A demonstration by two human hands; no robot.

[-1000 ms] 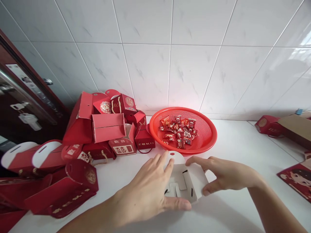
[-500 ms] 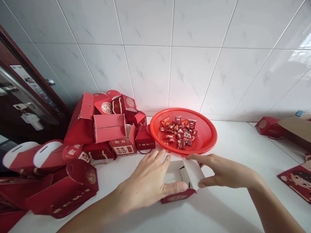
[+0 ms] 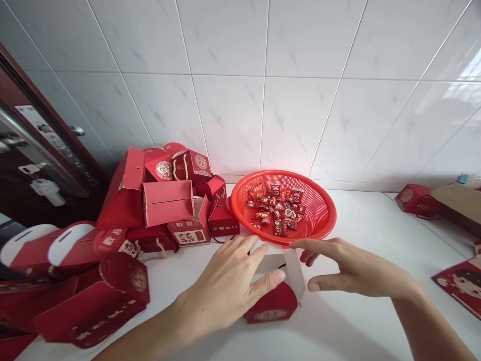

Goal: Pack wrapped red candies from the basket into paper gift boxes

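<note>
A small red gift box point(image 3: 272, 307) with a white inside stands on the white counter in front of me, its top uncovered. Its near rounded end panel is up, and a pale side flap point(image 3: 295, 273) rises on the right. Over the box's left side is my left hand point(image 3: 233, 286), fingers spread and thumb reaching across the top; whether the hidden fingers touch the box I cannot tell. My right hand point(image 3: 349, 265) hovers just right of the flap, thumb and fingers apart, holding nothing. Right behind the box sits a red plastic basket point(image 3: 321, 210) with several wrapped candies point(image 3: 280, 205).
Several red gift boxes point(image 3: 169, 200) are piled at the left, against the tiled wall point(image 3: 225, 125). A door point(image 3: 48, 165) with keys in its lock stands at far left. On the right lie another red box point(image 3: 417, 200), a brown carton point(image 3: 458, 200) and a printed red packet point(image 3: 464, 283).
The box's near end panel has come up and its right flap stands steeper. My right thumb has come away from the flap; my left thumb has risen slightly.
</note>
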